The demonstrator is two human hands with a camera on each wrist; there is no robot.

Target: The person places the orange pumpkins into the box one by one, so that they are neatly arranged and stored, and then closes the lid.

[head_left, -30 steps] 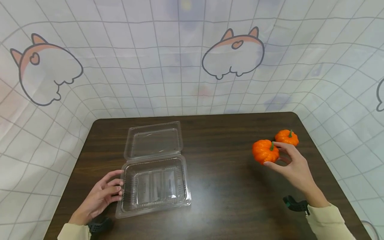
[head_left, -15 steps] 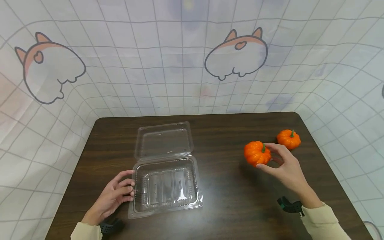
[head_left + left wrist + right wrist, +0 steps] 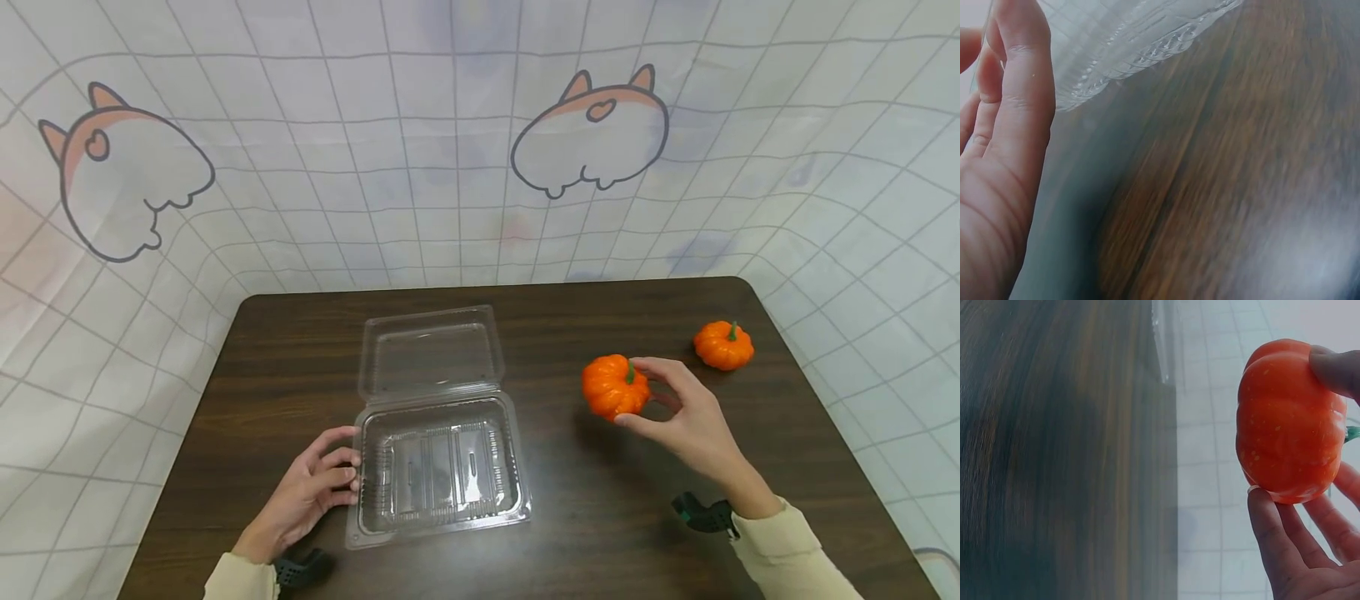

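A clear plastic clamshell container [image 3: 442, 527] lies with its lid folded back, and its tray holds nothing. My left hand [image 3: 311, 487] holds the tray's left rim between thumb and fingers. In the left wrist view, the ridged wall of the clamshell container [image 3: 1141, 53] shows beside the fingers. My right hand [image 3: 693, 421] grips a small orange pumpkin [image 3: 609, 387] with a green stem from its right side, and a shadow falls below it. Thumb and fingertips press the pumpkin [image 3: 1291, 425] from opposite sides in the right wrist view.
A second small pumpkin [image 3: 723, 345] sits at the back right of the dark wooden table [image 3: 555, 333]. White grid-patterned cloth [image 3: 480, 208] with cartoon animal drawings surrounds the table's back and sides. A dark band with a device sits at each wrist.
My left hand and the container have slid to the right along the table. My right hand has carried the pumpkin leftward, away from the second pumpkin, narrowing the gap to the container.
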